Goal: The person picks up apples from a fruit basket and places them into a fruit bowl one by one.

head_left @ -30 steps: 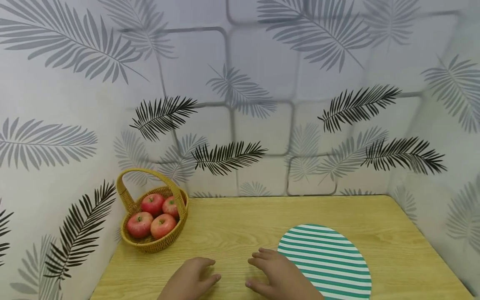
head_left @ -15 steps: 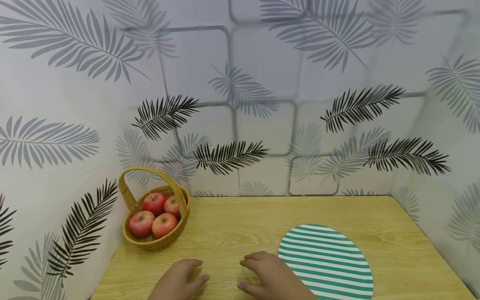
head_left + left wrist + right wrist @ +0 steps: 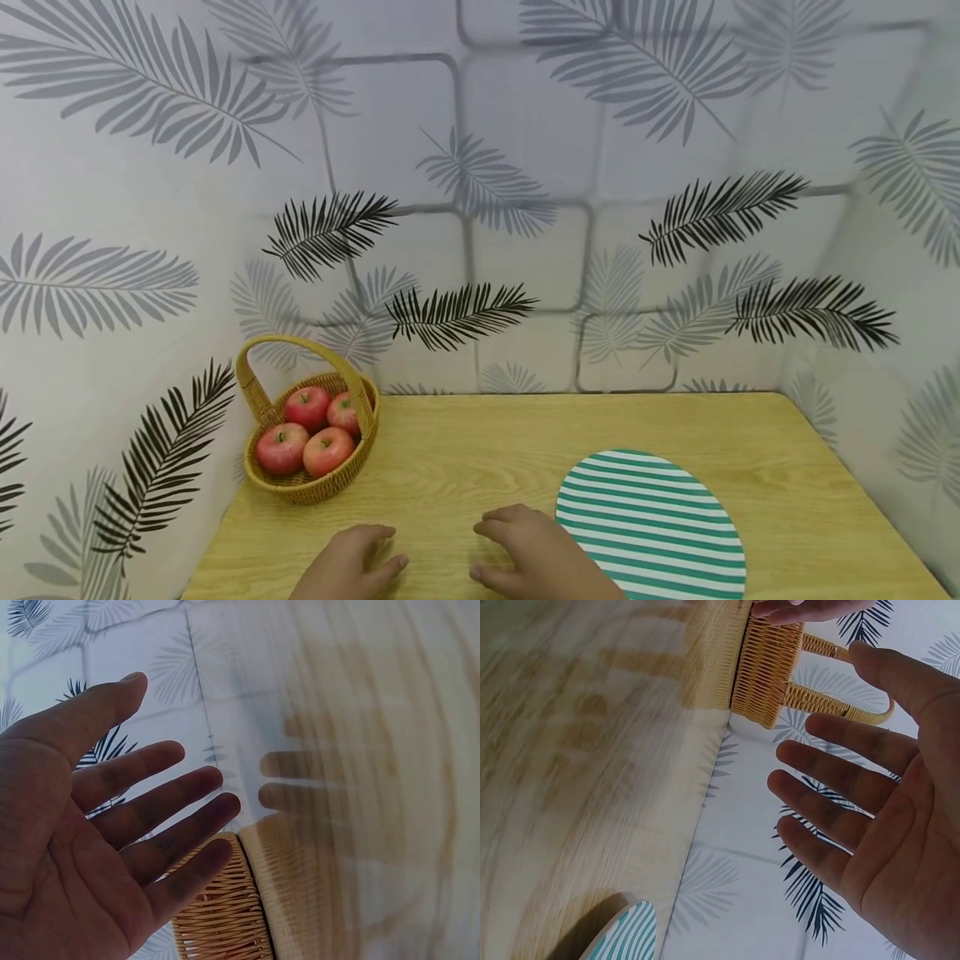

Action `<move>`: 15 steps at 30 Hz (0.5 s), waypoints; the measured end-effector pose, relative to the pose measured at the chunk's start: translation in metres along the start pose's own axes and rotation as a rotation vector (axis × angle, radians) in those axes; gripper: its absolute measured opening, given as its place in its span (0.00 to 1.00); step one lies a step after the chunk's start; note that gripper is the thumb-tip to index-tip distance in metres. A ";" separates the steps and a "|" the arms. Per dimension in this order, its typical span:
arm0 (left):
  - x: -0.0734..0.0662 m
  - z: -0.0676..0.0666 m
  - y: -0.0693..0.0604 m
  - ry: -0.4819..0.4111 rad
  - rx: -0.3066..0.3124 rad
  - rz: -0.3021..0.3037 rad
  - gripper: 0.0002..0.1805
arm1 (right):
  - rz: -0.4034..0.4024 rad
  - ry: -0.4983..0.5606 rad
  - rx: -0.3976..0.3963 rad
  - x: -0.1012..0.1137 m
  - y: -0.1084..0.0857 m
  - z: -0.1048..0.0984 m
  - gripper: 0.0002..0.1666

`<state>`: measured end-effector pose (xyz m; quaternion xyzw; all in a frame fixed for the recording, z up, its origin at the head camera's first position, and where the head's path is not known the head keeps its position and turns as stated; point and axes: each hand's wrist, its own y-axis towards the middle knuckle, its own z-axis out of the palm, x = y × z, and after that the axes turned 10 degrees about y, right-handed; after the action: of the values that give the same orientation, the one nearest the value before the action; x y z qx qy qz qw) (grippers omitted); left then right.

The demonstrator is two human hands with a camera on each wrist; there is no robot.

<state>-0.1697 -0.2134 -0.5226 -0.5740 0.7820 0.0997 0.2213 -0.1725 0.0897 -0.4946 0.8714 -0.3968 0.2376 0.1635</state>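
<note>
My left hand (image 3: pixel 347 564) is at the front of the wooden table, its fingers spread and nothing in them. To its right, apart from it, my right hand (image 3: pixel 534 552) holds nothing either, its palm turned inward and its fingers loosely extended. A wicker basket (image 3: pixel 306 492) with an arched handle stands at the back left, beyond the left hand. Several red apples (image 3: pixel 282 448) lie in it. Just right of the right hand is a round mat or board (image 3: pixel 651 521) with green and white stripes; the hand and forearm overlap its left edge in the head view.
The table (image 3: pixel 465 450) has a glossy wood-grain top that reflects the hands. Behind it and on both sides rise walls (image 3: pixel 525 250) with a leaf pattern. The basket stands close to the left wall.
Both hands have drifted left and slightly down toward the front edge of the head view. The basket, apples and striped round stay in place; the view shifts slightly.
</note>
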 end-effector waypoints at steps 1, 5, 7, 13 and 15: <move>0.001 0.000 0.000 -0.006 0.000 0.002 0.30 | 0.004 0.003 0.007 0.000 0.001 0.000 0.30; 0.004 -0.002 -0.002 -0.016 0.000 0.002 0.30 | 0.024 0.008 0.019 0.001 0.002 0.001 0.31; 0.004 -0.003 -0.003 -0.021 -0.001 0.002 0.30 | 0.028 0.011 0.020 0.002 0.003 0.001 0.32; 0.007 -0.003 -0.004 -0.001 -0.025 0.001 0.30 | 0.032 0.021 0.018 0.005 0.004 0.000 0.30; 0.008 -0.003 -0.005 0.004 -0.033 -0.003 0.30 | 0.024 0.022 0.013 0.006 0.005 0.001 0.29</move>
<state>-0.1681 -0.2232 -0.5231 -0.5789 0.7800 0.1111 0.2102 -0.1727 0.0829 -0.4915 0.8651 -0.4038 0.2515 0.1594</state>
